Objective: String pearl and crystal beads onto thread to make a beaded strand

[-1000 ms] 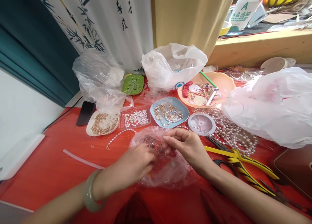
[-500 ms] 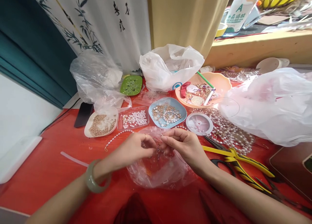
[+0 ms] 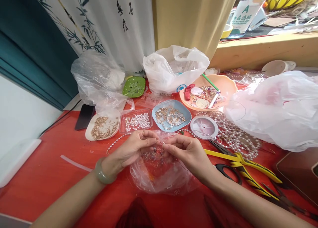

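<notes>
My left hand (image 3: 137,147), with a pale green bangle (image 3: 103,171) at its wrist, pinches at the fingertips; whatever is in the pinch is too small to make out. Almost touching it, my right hand (image 3: 187,152) is closed at thumb and forefinger, and a thin thread shows beside its lower fingers. Below both hands lies an opened clear plastic bag (image 3: 164,180) with small coloured beads (image 3: 155,155) inside. A pearl bead strand (image 3: 116,141) runs along the table and passes out of sight behind my left hand.
Behind my hands are a cream dish of gold beads (image 3: 95,135), a clear tray of pearls (image 3: 136,120), a blue dish (image 3: 186,110) and a thread spool (image 3: 204,127). To the right lie yellow-black pliers (image 3: 239,160), black-handled scissors (image 3: 230,171), bead strands (image 3: 238,138) and white bags (image 3: 268,112).
My left hand has risen and turned from over the bag toward my right fingertips, its fingers now pinched together. My right hand stays nearly in place.
</notes>
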Demonstrator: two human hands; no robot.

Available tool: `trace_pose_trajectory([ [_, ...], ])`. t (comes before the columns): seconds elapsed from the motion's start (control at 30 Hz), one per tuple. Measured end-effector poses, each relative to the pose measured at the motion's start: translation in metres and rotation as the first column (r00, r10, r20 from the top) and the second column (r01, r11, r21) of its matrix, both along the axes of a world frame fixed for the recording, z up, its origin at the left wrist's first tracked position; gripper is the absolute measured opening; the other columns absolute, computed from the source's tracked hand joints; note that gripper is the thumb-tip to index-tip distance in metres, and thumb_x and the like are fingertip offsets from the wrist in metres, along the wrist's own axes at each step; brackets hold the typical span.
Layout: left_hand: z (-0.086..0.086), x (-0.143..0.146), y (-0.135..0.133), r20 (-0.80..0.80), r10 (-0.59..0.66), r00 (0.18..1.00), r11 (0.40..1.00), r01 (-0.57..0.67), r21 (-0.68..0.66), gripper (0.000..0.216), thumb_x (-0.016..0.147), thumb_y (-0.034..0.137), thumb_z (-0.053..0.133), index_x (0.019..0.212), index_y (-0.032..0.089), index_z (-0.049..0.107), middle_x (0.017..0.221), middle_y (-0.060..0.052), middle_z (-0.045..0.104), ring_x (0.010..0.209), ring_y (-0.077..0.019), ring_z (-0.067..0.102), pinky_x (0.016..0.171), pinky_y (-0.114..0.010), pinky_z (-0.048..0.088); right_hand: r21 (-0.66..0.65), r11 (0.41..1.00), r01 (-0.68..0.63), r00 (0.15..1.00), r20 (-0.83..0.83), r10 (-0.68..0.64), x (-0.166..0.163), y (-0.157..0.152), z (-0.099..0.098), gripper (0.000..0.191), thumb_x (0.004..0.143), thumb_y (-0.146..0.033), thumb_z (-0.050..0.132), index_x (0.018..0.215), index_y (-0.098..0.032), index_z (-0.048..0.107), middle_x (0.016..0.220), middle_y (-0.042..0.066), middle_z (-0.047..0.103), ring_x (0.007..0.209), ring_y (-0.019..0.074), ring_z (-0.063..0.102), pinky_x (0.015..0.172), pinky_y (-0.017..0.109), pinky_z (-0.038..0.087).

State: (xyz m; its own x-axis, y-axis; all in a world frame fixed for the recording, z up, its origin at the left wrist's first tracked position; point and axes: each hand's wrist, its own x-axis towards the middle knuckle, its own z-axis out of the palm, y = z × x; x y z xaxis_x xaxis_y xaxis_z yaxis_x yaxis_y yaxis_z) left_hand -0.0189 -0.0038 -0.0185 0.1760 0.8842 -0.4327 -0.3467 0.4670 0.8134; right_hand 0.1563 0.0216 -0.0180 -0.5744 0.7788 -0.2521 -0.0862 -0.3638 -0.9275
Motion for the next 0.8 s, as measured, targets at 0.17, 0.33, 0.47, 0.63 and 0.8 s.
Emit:
trace_pose_trajectory([
  [0.17,-0.0002,0.0006,0.0005,0.036,0.056,0.998,0.998,-0.056,-0.007,0.016,0.062,0.019,0.075,0.069,0.011,0.063,0.065,0.000,0.062,0.058,-0.0055,0.056,0.052,-0.012,0.042,0.026,1.000,-0.015,1.000,0.018,0.015,-0.0002,-0.0011,0.0001,0.020,0.063,-0.030,0.072,0.064,-0.014,0.060,0.054,-0.003,0.061,0.048,0.0061,0.055,0.048,0.018,0.045],
  [0.33,-0.0008,0.0009,0.0004,0.047,0.072,0.996,0.997,-0.072,-0.012,0.019,0.059,0.019,0.077,0.068,0.010,0.063,0.064,0.000,0.061,0.057,-0.0052,0.055,0.050,-0.011,0.042,0.072,0.997,-0.038,0.998,0.047,0.035,-0.0003,-0.0019,0.0002,0.022,0.067,-0.033,0.068,0.064,-0.014,0.059,0.055,-0.002,0.060,0.049,0.0068,0.054,0.049,0.019,0.044],
  [0.47,-0.0015,0.0010,0.0006,0.033,0.084,0.996,0.996,-0.084,-0.011,0.021,0.056,0.020,0.078,0.066,0.010,0.062,0.063,0.000,0.060,0.056,-0.0057,0.054,0.051,-0.013,0.042,0.100,0.994,-0.052,0.997,0.067,0.046,-0.0005,-0.0018,-0.0008,0.022,0.071,-0.034,0.065,0.064,-0.014,0.059,0.056,-0.001,0.060,0.049,0.0066,0.054,0.048,0.019,0.044],
  [0.63,-0.0017,0.0010,0.0009,0.006,0.084,0.996,0.996,-0.084,-0.006,0.020,0.057,0.020,0.078,0.066,0.011,0.062,0.064,0.000,0.059,0.056,-0.0051,0.052,0.051,-0.014,0.041,0.097,0.993,-0.061,0.996,0.075,0.053,-0.0005,-0.0020,-0.0009,0.021,0.072,-0.033,0.063,0.065,-0.014,0.059,0.057,0.000,0.061,0.049,0.0063,0.055,0.049,0.019,0.045],
  [0.8,-0.0015,0.0010,0.0005,-0.005,0.072,0.997,0.997,-0.072,0.013,0.018,0.058,0.020,0.077,0.065,0.011,0.063,0.064,0.001,0.059,0.056,-0.0059,0.052,0.052,-0.015,0.041,0.087,0.994,-0.062,0.995,0.086,0.054,0.0002,-0.0014,-0.0013,0.021,0.072,-0.034,0.063,0.065,-0.014,0.059,0.058,0.000,0.061,0.050,0.0075,0.056,0.050,0.020,0.046],
])
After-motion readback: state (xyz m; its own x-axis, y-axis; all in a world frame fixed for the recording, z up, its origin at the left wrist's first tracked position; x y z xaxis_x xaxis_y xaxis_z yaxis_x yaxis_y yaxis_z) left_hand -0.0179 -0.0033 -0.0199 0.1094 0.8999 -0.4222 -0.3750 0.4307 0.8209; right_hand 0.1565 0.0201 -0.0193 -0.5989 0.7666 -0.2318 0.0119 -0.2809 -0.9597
